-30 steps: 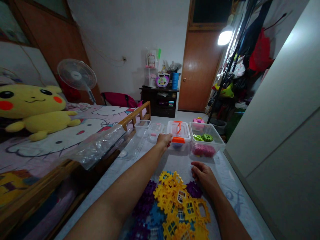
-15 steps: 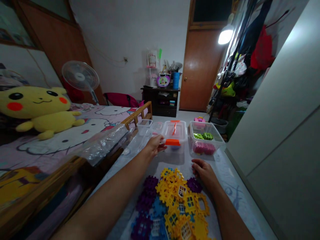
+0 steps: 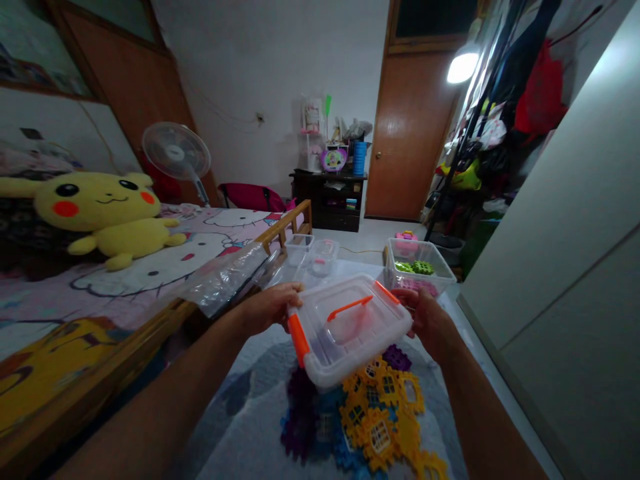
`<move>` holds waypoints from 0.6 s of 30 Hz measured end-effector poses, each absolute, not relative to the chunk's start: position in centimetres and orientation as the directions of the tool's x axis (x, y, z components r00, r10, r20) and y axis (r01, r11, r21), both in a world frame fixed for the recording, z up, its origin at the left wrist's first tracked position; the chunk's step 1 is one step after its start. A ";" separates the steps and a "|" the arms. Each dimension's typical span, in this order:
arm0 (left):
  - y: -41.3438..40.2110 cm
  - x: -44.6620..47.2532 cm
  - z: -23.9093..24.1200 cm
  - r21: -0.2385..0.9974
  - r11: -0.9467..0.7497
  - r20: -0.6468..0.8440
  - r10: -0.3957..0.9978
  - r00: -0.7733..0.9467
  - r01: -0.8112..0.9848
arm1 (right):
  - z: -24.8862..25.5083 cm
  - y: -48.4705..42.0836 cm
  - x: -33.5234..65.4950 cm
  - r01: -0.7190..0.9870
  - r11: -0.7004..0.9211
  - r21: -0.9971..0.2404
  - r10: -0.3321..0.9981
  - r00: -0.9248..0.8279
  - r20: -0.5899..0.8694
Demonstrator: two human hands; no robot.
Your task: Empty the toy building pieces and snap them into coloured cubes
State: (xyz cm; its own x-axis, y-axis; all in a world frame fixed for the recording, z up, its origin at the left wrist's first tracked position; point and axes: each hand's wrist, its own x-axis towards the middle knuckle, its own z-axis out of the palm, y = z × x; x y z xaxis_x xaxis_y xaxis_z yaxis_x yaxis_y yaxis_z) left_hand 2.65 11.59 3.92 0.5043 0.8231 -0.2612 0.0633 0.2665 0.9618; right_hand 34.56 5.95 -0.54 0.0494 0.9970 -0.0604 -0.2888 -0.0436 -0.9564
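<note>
A clear plastic storage box (image 3: 320, 300) with a lid, orange side latches and an orange handle is held tilted in the air. My left hand (image 3: 273, 307) grips its left edge beside one latch. On the opposite side, my right hand (image 3: 423, 317) holds the box near the other latch, its fingertips partly hidden. Below and partly behind the box lies a pile of yellow building pieces (image 3: 380, 437), some with window frames. Purple pieces (image 3: 300, 420) and blue pieces (image 3: 345, 453) lie to its left, and another purple piece (image 3: 397, 358) shows behind it.
An open clear bin (image 3: 445, 270) with green and pink pieces stands at the table's back right. Smaller clear containers (image 3: 324, 257) sit at the back left. A wooden bed rail (image 3: 280, 230) runs along the left, and a pale cabinet (image 3: 565, 267) borders the right.
The lidded box has come off the table, nearer to me, and is turned and tilted. Both hands now hold it; earlier the left was at its front latch and the right was apart from it.
</note>
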 end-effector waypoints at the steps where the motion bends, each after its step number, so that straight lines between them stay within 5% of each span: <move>1: 11.4 2.5 3.8 0.962 0.268 -0.259 0.820 0.511 0.058 | 0.1 5.6 34.1 -0.217 -0.058 -0.974 0.998 -0.013 -0.056; 5: 10.4 2.5 2.7 0.967 0.255 -0.226 0.878 0.421 -0.013 | 1.3 4.6 32.9 0.060 -0.064 -0.996 0.994 -0.086 -0.070; 9: 7.9 3.1 1.1 0.973 0.184 -0.156 0.970 0.189 -0.137 | 1.4 4.5 32.6 0.128 -0.058 -0.990 0.998 -0.023 -0.061; 12: 5.6 3.7 -0.4 0.980 0.198 -0.196 0.980 0.041 -0.030 | 1.6 4.5 32.4 0.182 -0.029 -0.983 1.000 0.011 -0.028; 18: 4.0 5.1 -1.5 0.997 0.057 -0.059 0.997 0.040 0.046 | 2.7 4.1 31.9 0.368 0.015 -0.930 0.994 0.092 0.052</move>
